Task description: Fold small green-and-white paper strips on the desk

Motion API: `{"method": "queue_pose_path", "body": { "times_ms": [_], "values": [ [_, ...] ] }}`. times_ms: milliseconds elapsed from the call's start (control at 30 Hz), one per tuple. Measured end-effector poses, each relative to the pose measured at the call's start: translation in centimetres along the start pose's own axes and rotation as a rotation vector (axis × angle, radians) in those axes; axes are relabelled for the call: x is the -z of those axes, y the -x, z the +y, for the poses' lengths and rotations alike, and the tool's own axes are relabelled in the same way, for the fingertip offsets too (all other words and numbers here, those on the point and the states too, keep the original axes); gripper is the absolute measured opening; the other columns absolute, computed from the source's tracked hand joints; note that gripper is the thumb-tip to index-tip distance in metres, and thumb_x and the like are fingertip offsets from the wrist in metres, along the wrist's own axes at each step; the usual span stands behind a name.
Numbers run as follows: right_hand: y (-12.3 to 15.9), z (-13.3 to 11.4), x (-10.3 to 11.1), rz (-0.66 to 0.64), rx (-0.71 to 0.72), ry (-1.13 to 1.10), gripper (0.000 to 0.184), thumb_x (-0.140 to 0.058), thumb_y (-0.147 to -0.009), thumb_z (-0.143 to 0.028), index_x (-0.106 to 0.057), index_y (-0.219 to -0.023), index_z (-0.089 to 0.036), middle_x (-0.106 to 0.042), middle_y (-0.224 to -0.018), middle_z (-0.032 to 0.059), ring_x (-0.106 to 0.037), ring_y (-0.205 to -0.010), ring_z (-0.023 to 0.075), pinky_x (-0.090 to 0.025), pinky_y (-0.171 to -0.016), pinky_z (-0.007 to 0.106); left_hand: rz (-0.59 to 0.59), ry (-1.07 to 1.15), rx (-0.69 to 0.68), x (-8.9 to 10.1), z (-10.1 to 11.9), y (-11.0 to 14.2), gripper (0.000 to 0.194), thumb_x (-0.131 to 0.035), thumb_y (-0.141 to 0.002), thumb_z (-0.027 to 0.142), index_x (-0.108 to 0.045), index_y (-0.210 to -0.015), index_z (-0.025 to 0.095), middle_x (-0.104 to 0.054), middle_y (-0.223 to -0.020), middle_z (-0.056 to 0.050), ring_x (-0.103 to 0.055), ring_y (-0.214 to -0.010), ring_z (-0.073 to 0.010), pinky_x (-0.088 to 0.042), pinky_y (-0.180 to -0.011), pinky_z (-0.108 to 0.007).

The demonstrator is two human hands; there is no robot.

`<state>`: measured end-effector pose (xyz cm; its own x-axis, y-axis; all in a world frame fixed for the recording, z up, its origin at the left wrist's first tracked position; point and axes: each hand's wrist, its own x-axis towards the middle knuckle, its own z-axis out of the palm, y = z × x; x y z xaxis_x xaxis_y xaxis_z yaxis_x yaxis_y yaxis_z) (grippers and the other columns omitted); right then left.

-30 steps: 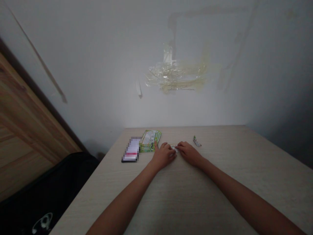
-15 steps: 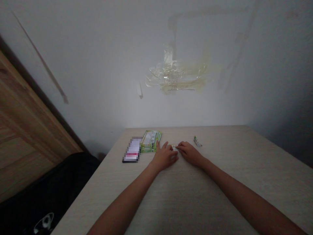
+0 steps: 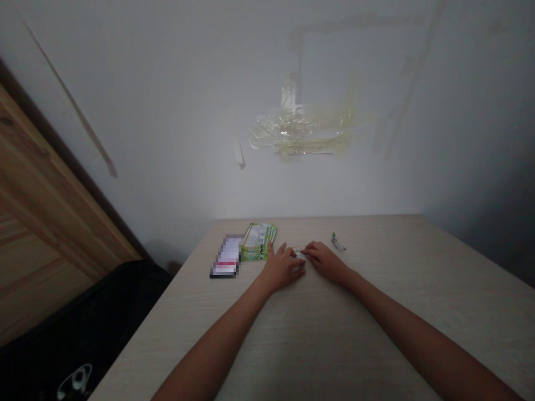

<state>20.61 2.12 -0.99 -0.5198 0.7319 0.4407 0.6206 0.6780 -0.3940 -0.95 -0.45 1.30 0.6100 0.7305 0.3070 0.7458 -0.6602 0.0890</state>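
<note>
Slip (image 3: 298, 250), small and pale, on the surface (image 3: 317, 345) between left hand (image 3: 284, 267), loosely spread, and right hand (image 3: 326, 263), seemingly pinching its end; handling apparently unfinished, green-and-white packets (image 3: 256, 238) stacked leftward, wrapper-like scrap (image 3: 337, 241) lying apart rightward.

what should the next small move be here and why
Perhaps ease the left hand slightly away from the green packets: its thumb overlaps their right edge in this view, so a sideways slip might nudge them. Whether it touches them is unclear. The fingertips of both it and the right hand are at the small pale piece, mostly hidden.
</note>
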Motion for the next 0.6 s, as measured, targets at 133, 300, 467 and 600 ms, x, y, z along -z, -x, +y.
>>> {"method": "queue_pose_path", "body": {
  "times_ms": [133,300,467,600],
  "values": [
    [0.03,0.14,0.14,-0.016,0.004,-0.008,0.033,-0.048,-0.092,-0.013,-0.065,-0.119,-0.022,-0.062,-0.109,0.0093,-0.054,-0.105,0.0205,-0.045,-0.094,0.038,0.033,0.064,0.000,-0.10,-0.14,-0.10,0.024,-0.053,-0.090,0.048,-0.068,-0.107,0.037,-0.062,-0.113,-0.002,-0.042,-0.129,-0.0273,-0.002,-0.109,-0.071],
    [0.08,0.21,0.06,-0.024,0.002,-0.004,0.033,-0.049,-0.092,-0.014,-0.065,-0.120,-0.022,-0.063,-0.110,0.0096,-0.054,-0.105,0.0209,-0.045,-0.094,0.039,0.075,0.107,-0.017,-0.27,-0.59,-0.11,0.022,-0.052,-0.092,0.037,-0.069,-0.106,0.034,-0.067,-0.109,-0.003,-0.046,-0.127,-0.0242,0.000,-0.114,-0.063],
    [0.29,-0.06,0.11,-0.009,0.000,-0.011,0.033,-0.049,-0.091,-0.014,-0.065,-0.119,-0.021,-0.063,-0.110,0.0098,-0.055,-0.105,0.0212,-0.045,-0.095,0.039,0.110,0.076,-0.007,-0.53,-0.86,-0.14,0.020,-0.054,-0.091,0.033,-0.070,-0.104,0.033,-0.068,-0.111,-0.002,-0.047,-0.126,-0.0243,0.000,-0.115,-0.063],
    [0.43,-0.41,0.33,-0.007,-0.010,-0.031,0.033,-0.049,-0.091,-0.014,-0.066,-0.119,-0.021,-0.064,-0.112,0.0099,-0.055,-0.108,0.0212,-0.045,-0.097,0.040,0.126,0.066,0.020,-0.72,-0.76,-0.15,0.020,-0.055,-0.091,0.033,-0.070,-0.103,0.034,-0.067,-0.114,-0.002,-0.048,-0.124,-0.0239,-0.003,-0.114,-0.064]
  ]
}}
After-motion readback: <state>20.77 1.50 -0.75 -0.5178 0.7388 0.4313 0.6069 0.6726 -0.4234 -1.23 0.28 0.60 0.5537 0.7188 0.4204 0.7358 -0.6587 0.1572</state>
